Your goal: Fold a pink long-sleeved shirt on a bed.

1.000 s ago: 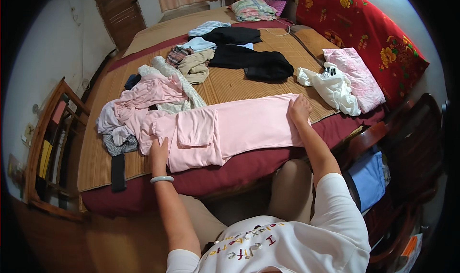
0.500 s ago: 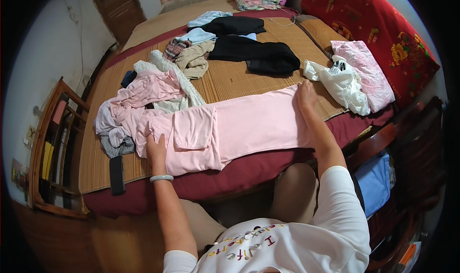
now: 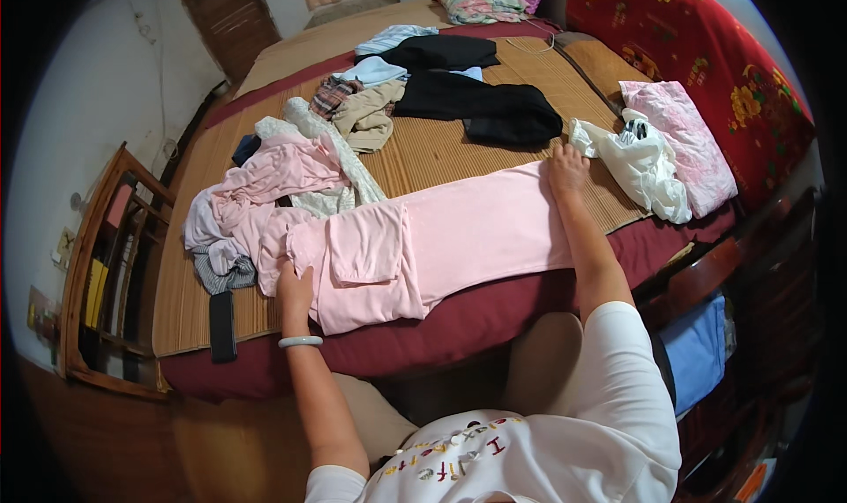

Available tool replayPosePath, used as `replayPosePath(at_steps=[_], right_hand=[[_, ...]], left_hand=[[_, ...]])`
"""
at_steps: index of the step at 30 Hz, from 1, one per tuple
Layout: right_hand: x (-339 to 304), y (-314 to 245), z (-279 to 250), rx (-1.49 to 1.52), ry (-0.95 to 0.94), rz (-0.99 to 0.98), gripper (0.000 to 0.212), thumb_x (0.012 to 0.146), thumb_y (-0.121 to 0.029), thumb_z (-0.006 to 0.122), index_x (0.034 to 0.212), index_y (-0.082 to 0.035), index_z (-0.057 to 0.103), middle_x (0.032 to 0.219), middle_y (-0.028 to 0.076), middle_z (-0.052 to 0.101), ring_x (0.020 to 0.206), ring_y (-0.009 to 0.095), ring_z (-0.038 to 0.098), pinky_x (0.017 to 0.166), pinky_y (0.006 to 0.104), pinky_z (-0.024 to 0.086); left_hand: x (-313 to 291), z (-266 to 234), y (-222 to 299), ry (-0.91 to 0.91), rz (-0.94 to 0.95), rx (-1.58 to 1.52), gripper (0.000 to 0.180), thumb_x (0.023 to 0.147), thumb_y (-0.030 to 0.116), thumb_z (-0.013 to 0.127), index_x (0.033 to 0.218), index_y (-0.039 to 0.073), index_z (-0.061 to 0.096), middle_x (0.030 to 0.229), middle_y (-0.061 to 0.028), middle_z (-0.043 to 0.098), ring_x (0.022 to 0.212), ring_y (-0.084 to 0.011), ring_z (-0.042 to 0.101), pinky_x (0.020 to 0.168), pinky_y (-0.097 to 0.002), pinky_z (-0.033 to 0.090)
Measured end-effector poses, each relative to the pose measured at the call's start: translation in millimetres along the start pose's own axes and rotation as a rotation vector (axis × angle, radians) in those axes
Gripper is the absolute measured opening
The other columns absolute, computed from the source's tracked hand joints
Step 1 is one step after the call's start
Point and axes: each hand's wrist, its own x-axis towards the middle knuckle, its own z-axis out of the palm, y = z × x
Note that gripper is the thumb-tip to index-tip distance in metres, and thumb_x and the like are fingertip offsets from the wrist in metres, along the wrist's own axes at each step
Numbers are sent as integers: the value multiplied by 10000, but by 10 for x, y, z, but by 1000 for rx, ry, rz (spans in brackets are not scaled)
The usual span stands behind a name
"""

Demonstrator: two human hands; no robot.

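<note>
A pale pink garment [image 3: 490, 221] lies stretched flat along the near edge of the bed, with one section [image 3: 369, 243] folded back over its left part. At its left end my left hand [image 3: 294, 293], with a pale bangle on the wrist, is closed on the fabric edge. My right hand [image 3: 570, 169] rests at the garment's far right corner, fingers apart and lying over the edge onto the mat. Beside my left hand is a heap of rumpled pink cloth [image 3: 291, 163], partly over a white patterned cloth [image 3: 340, 150].
Black garments [image 3: 481, 106], beige cloth [image 3: 366, 115] and light blue cloth [image 3: 372, 69] lie farther back on the woven mat [image 3: 432, 154]. A white plastic bag [image 3: 640, 163] and pink pillow [image 3: 693, 150] sit at right. A dark flat object [image 3: 222, 326] lies at the near left edge.
My right hand's fingers have loosened and spread at the corner. My left hand still holds the left end, where the fabric has shifted slightly. The whole view has moved a little.
</note>
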Motion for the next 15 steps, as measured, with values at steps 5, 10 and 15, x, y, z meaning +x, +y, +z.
replayPosePath(at_steps=[5,10,15], right_hand=[[-434,-807,-546,361,144,-197,323,861,-204,587,1115,-7,612,1172,181,586,1076,379,553,938,515,404],[-1126,-1597,-1413,766,-428,-679,458,949,-398,545,1276,-76,554,1324,176,537,1270,334,473,1054,531,336],[-1258,-1265,-1300,621,-520,-738,666,988,-535,448,1480,-87,427,1534,186,395,1450,316,330,1191,506,205]], left_hand=[[-37,-93,277,-66,-85,20,450,877,267,667,1193,-41,575,1140,-309,644,1097,-460,610,918,-473,478],[-47,-107,254,-49,-105,80,510,875,329,670,1194,-60,584,1140,-331,636,1100,-475,601,928,-483,474],[47,62,39,-51,-33,-20,503,872,328,675,1183,-61,602,1134,-326,642,1085,-473,607,922,-472,476]])
